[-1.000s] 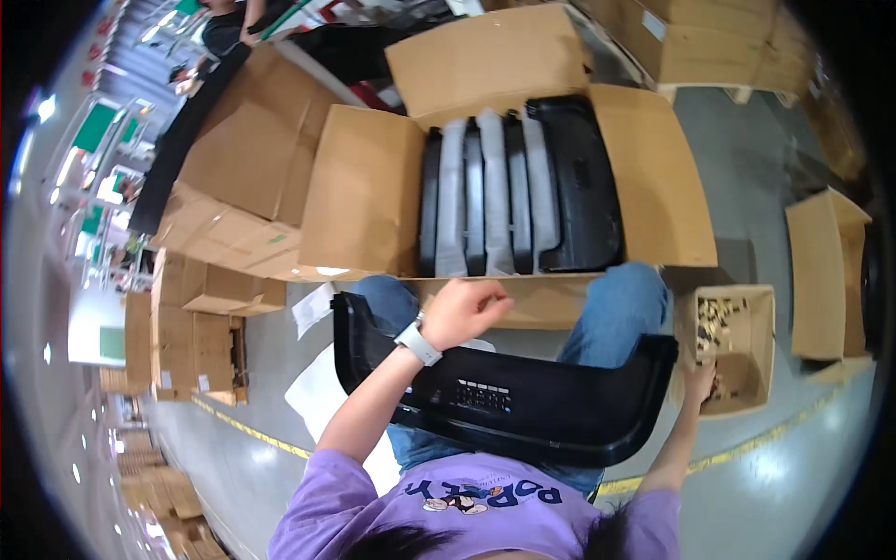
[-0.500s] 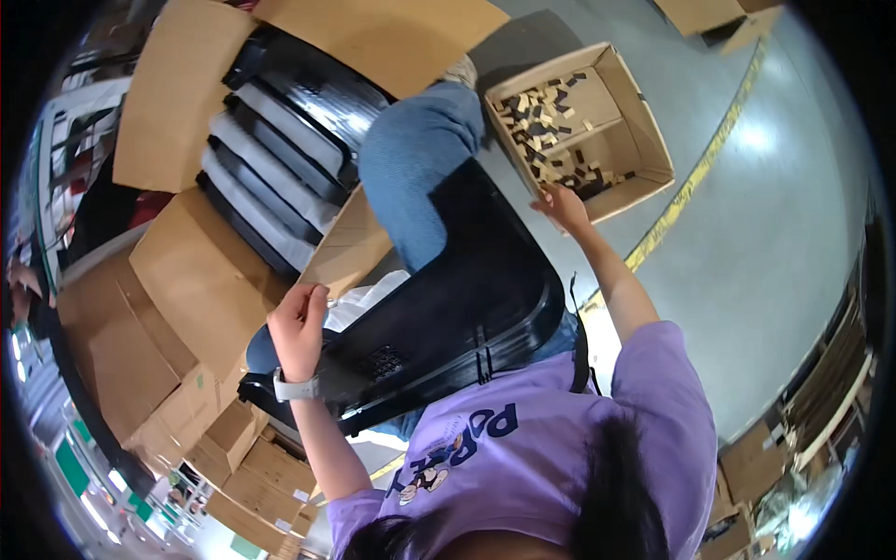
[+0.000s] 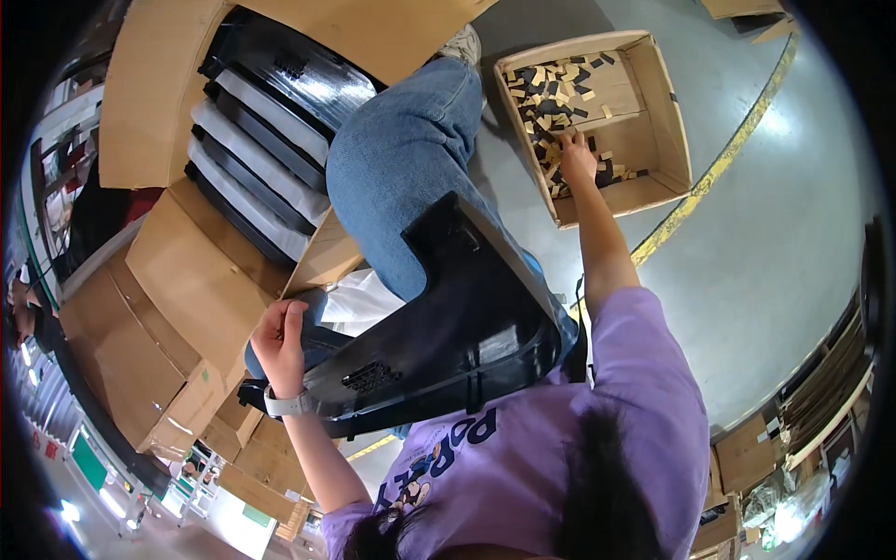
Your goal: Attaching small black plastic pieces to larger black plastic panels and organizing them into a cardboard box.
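A glossy black L-shaped plastic panel (image 3: pixel 467 327) with a small vent grille lies across my lap. My left hand (image 3: pixel 280 343) is closed above the panel's left end, fingers curled inward. Whatever it may hold is hidden. My right hand (image 3: pixel 578 163) reaches inside a cardboard box (image 3: pixel 665 117) on the floor at the upper right. Its fingers are slightly apart over small black and tan rectangular pieces (image 3: pixel 558 91), and I see nothing held in them. The fingertips are partly lost among the pieces.
To the left stands a large open carton (image 3: pixel 145 103) packed with upright black panels (image 3: pixel 289 70) and white padding sheets (image 3: pixel 261 163) between them. My bent leg (image 3: pixel 401 149) lies between the two boxes. A yellow floor line (image 3: pixel 723 168) runs past the right-hand box.
My right hand has moved from the box's near edge forward into it, down to the small pieces. My left hand has shifted slightly left and down, still closed.
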The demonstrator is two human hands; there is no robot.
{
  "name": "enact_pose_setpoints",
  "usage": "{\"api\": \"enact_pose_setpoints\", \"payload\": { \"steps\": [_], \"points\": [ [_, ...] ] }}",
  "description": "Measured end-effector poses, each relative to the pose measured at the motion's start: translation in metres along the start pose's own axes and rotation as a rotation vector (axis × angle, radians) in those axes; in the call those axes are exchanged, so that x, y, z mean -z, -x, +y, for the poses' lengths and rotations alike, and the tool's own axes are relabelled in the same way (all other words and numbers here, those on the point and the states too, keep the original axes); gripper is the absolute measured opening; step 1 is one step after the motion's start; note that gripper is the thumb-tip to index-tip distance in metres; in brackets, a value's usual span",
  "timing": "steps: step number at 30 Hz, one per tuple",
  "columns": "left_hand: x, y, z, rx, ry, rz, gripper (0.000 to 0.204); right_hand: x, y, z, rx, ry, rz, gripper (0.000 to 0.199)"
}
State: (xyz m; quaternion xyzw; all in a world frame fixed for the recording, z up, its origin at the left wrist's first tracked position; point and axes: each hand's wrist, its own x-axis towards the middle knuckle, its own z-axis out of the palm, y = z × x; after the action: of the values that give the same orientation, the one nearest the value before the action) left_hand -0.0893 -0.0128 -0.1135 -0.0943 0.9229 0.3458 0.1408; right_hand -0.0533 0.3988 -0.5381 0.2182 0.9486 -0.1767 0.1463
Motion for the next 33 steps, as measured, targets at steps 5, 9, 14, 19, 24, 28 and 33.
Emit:
{"api": "enact_pose_setpoints", "payload": {
  "steps": [5, 9, 14, 19, 24, 28, 33],
  "points": [
    [-0.002, -0.007, 0.008, 0.066, -0.005, -0.064, 0.016, 0.004, -0.007, -0.002, -0.083, 0.077, -0.06, 0.022],
    [-0.003, -0.008, 0.008, 0.066, 0.014, -0.056, 0.016, 0.003, -0.007, 0.017, -0.132, 0.021, -0.108, 0.015],
    [-0.002, -0.004, 0.005, 0.03, 0.048, -0.035, 0.016, 0.013, 0.002, 0.019, -0.268, -0.179, -0.151, 0.016],
    [0.005, 0.005, -0.005, 0.015, -0.014, 0.007, 0.019, 0.017, 0.006, -0.002, -0.199, -0.083, -0.011, 0.019],
    [0.007, 0.004, -0.007, 0.147, 0.078, 0.039, 0.019, -0.003, -0.003, -0.002, -0.26, -0.033, 0.0, 0.023],
    [0.0, -0.001, 0.002, 0.129, 0.09, 0.057, 0.019, -0.006, -0.002, 0.0, -0.252, -0.033, 0.006, 0.019],
    [-0.002, -0.002, 0.001, 0.152, 0.079, 0.068, 0.018, -0.006, 0.005, 0.004, -0.143, -0.09, 0.129, 0.017]
  ]
}}
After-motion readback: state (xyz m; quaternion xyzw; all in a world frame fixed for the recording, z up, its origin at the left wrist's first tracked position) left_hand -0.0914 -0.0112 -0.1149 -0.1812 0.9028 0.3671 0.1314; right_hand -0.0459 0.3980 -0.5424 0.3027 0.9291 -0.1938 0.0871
